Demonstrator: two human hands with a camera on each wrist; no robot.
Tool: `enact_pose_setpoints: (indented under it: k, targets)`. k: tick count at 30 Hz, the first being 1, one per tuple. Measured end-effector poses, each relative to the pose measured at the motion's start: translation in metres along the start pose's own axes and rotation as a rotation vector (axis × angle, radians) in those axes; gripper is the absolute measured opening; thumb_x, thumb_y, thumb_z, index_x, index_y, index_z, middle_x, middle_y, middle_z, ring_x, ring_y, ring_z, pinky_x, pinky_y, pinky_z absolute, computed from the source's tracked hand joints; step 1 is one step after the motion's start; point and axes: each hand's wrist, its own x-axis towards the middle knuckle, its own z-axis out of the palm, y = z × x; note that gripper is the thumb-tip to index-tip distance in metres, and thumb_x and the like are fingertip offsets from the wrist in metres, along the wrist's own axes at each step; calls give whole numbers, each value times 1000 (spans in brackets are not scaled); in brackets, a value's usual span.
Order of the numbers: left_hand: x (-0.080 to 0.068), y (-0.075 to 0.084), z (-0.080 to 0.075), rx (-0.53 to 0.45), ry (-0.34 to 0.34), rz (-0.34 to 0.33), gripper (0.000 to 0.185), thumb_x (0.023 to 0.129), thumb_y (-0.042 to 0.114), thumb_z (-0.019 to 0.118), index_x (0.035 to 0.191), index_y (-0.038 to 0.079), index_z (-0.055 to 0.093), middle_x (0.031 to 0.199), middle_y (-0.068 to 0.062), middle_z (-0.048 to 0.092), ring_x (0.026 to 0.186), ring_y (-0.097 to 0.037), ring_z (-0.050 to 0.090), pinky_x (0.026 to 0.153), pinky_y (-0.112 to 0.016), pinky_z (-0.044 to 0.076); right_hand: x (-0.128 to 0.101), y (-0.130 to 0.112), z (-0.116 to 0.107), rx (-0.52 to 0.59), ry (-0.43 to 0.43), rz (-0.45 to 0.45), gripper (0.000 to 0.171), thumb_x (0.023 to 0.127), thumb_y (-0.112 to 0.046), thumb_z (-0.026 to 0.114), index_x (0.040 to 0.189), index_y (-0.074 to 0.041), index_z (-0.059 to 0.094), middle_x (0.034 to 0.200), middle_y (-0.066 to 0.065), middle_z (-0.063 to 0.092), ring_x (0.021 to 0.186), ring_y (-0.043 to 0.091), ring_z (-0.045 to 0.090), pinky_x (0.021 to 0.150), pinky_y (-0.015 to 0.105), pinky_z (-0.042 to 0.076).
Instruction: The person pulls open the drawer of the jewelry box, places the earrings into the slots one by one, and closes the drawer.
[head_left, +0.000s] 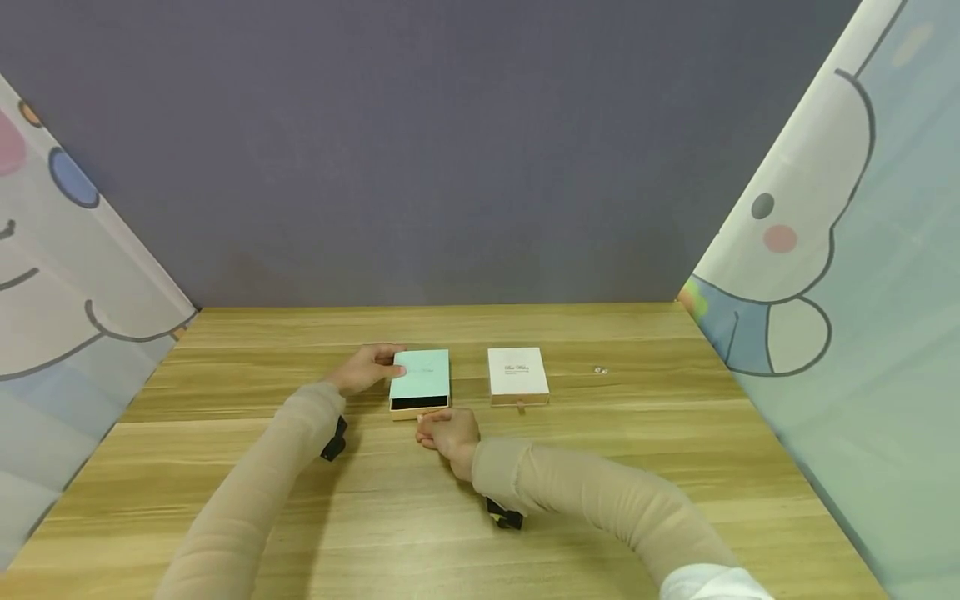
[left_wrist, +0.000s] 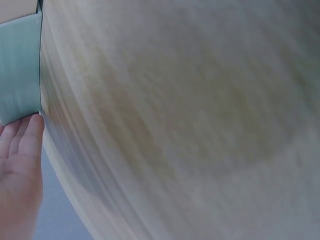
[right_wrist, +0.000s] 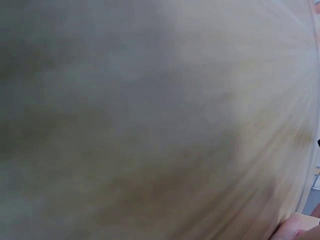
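A mint green sleeve box [head_left: 420, 375] lies on the wooden table [head_left: 480, 517], and its edge [left_wrist: 20, 70] shows in the left wrist view. Its drawer [head_left: 418, 406] sticks out a little at the near end, showing a dark gap. My left hand [head_left: 366, 367] grips the box's left side, thumb on the lid; its fingers [left_wrist: 22, 145] lie against the box's corner. My right hand [head_left: 448, 433] is curled just in front of the drawer and pinches at its front edge; what it pinches is hidden. The right wrist view is blurred table with a bit of hand [right_wrist: 300, 231].
A white sleeve box [head_left: 517, 375] with a small pull tab lies just right of the mint one. Two tiny shiny items [head_left: 600, 370] sit further right. Cartoon-printed curtains hang at both sides and a grey wall [head_left: 450, 167] stands behind.
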Motion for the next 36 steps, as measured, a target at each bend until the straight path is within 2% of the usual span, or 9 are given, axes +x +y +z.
enact_pose_setpoints:
  k: [6, 11, 16, 21, 26, 36]
  targets:
    - [1, 1, 5, -16, -24, -1, 59, 91, 24, 58, 141, 3, 34, 145, -22, 30, 131, -41, 29, 105, -54, 30, -2, 3, -4, -13, 18, 10, 9, 83, -5, 65, 88, 1, 69, 72, 6, 68, 60, 6, 63, 61, 19, 54]
    - [2, 0, 7, -29, -12, 7, 59, 91, 22, 58, 141, 2, 34, 144, -22, 31, 131, -42, 29, 105, -54, 30, -5, 3, -6, -15, 12, -1, 10, 83, -6, 65, 89, 1, 69, 73, 6, 68, 59, 6, 63, 60, 20, 54]
    - [4, -1, 4, -20, -10, 29, 60, 90, 23, 59, 140, 0, 34, 144, -24, 31, 130, -42, 31, 105, -53, 31, -8, 3, -4, -54, 31, 9, 9, 84, -10, 65, 87, -2, 69, 70, 4, 68, 57, 5, 62, 58, 19, 54]
    - [4, 2, 0, -9, -3, 62, 58, 91, 21, 59, 139, -2, 35, 142, -25, 33, 127, -43, 34, 103, -53, 34, -14, 5, 0, -32, 28, -6, 10, 84, -9, 65, 86, -1, 69, 69, 3, 68, 57, 5, 62, 58, 19, 54]
    - [2, 3, -3, -11, -21, 36, 58, 90, 21, 59, 140, 1, 35, 143, -24, 33, 129, -41, 34, 103, -52, 34, -20, 8, 3, 8, 29, -15, 8, 82, -6, 66, 85, 1, 69, 72, 5, 69, 58, 6, 63, 58, 19, 54]
    - [-1, 1, -3, -4, -22, 35, 59, 91, 23, 58, 140, 0, 34, 143, -24, 32, 129, -42, 33, 103, -53, 34, -24, 9, 4, 33, 17, -6, 9, 82, -6, 67, 87, 2, 67, 77, 7, 69, 61, 7, 64, 61, 21, 55]
